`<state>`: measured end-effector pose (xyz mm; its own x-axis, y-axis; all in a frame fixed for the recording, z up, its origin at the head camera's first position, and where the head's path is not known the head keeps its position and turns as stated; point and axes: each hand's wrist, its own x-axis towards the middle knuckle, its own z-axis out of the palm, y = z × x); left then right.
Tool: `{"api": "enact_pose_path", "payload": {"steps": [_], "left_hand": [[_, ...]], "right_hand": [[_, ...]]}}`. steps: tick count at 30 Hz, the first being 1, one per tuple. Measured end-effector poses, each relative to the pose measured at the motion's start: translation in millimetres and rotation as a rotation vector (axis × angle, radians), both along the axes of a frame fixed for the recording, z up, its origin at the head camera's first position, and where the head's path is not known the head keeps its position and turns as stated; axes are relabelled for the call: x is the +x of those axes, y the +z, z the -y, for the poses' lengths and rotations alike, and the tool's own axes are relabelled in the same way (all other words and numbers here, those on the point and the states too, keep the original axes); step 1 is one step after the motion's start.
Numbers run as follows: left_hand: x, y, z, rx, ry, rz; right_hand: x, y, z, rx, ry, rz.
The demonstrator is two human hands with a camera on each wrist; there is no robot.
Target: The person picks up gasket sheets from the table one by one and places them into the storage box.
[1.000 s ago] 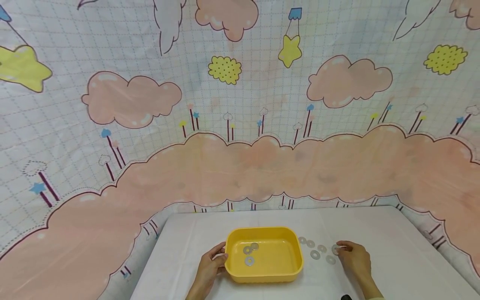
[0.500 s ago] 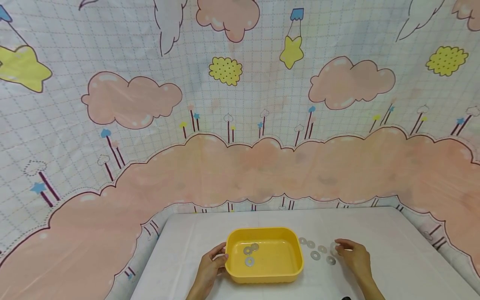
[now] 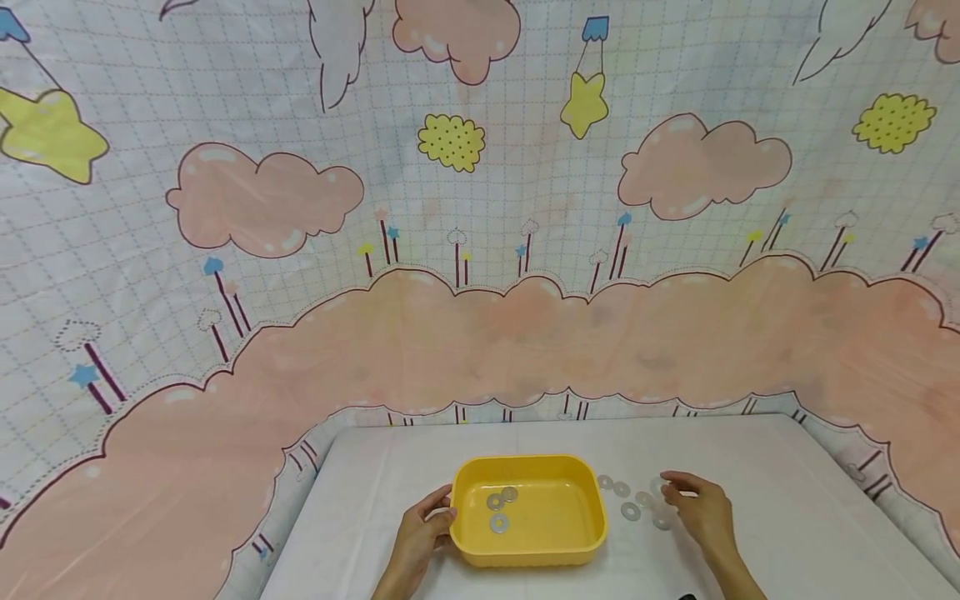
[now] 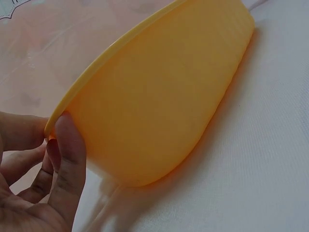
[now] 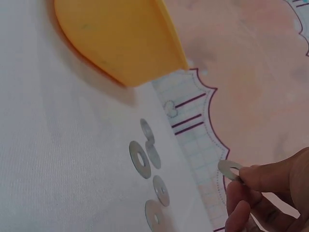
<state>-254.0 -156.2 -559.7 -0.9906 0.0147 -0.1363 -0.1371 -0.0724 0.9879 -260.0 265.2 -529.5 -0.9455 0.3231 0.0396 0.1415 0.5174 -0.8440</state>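
Observation:
A yellow rectangular tub (image 3: 528, 554) stands on the white table, with several flat metal washers (image 3: 498, 523) lying inside toward its left. My left hand (image 3: 417, 533) holds the tub by its left rim; the left wrist view shows thumb and fingers (image 4: 71, 154) at the rim. My right hand (image 3: 705, 507), right of the tub, pinches one metal washer (image 5: 228, 169) between thumb and fingers, raised above the table. Below it and toward the tub, several more loose washers (image 3: 631, 511) lie flat on the table. In the right wrist view, one loose washer (image 5: 140, 159) lies closest to the tub's side.
The table is covered by a white cloth (image 3: 420, 450). Behind it hangs a patterned backdrop (image 3: 480, 342) with clouds and stars. A small dark object (image 3: 687, 597) shows at the bottom edge near the right forearm.
My right hand has lifted the far-right washer off the table and shifted slightly left and up with it. My left hand and the tub stay in place.

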Motion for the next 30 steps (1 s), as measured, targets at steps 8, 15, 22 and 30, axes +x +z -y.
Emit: {"api": "enact_pose_path", "payload": {"steps": [8,15,22,30], "left_hand": [[0.8,-1.9,0.3,0.006,-0.002,-0.003],[1.4,-1.7,-0.2,0.003,0.003,0.003],[1.2,-2.0,-0.1,0.001,0.006,0.002],[1.2,-2.0,-0.3,-0.001,0.009,-0.003]], "right_hand": [[2.9,7.0,8.4,-0.042,0.025,-0.026],[4.7,17.9,12.9,-0.072,0.05,-0.018],[4.4,25.1,18.2,-0.103,0.055,-0.013],[6.4,33.0,27.5,-0.136,0.065,-0.019]]}}
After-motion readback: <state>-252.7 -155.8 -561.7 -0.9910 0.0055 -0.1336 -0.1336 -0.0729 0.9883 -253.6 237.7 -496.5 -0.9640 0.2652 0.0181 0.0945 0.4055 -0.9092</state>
